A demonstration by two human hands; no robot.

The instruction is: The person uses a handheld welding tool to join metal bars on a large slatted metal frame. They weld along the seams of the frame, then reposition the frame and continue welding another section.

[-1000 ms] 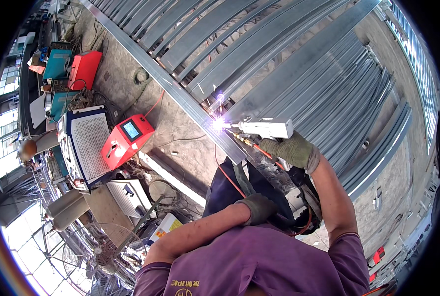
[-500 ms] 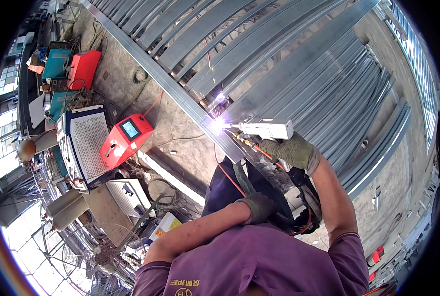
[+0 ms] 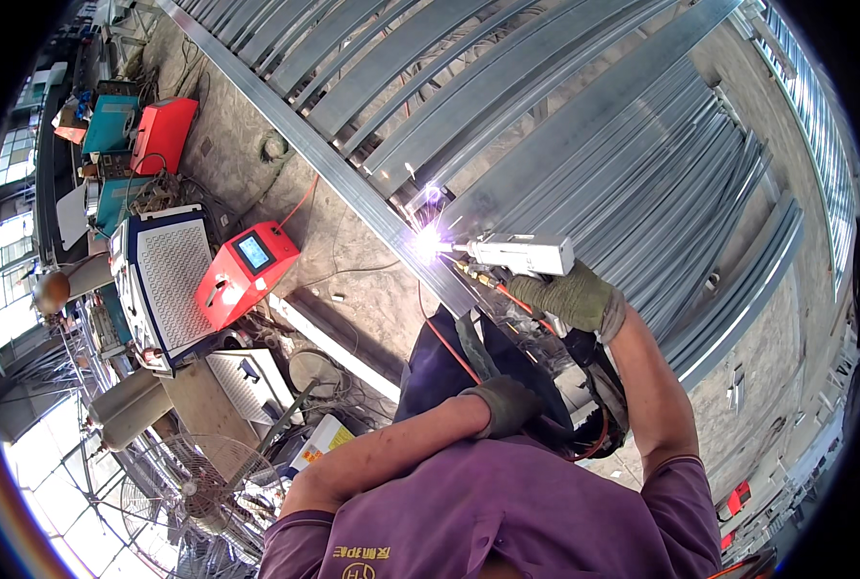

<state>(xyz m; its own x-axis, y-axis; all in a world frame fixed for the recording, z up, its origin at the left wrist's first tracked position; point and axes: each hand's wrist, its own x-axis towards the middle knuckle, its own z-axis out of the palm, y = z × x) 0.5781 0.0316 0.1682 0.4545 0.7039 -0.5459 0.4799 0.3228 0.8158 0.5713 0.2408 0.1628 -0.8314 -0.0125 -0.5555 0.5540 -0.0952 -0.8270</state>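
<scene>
My right hand (image 3: 573, 297), in a green work glove, is closed around a white, boxy welding gun (image 3: 522, 254) with cables and hoses trailing below it. The gun's tip meets a bright violet-white glare (image 3: 428, 241) with sparks, at the edge of a long grey metal rail (image 3: 353, 185). Bars of a slatted metal frame (image 3: 430, 101) join this rail. Across my lap lies my left forearm; the gloved left hand (image 3: 507, 405) is curled at my dark trousers, beside a thin red cable (image 3: 449, 349). Whatever its fingers hold is hidden.
Left on the floor stand a red machine with a small screen (image 3: 249, 275), a white-and-blue perforated cabinet (image 3: 167, 285) and teal machines (image 3: 111, 125). A wire-caged fan (image 3: 194, 492) is at lower left. Stacked metal bars (image 3: 700, 193) lie to the right.
The sparks and glare differ slightly in shape. Both hands and the welding gun stay almost in place.
</scene>
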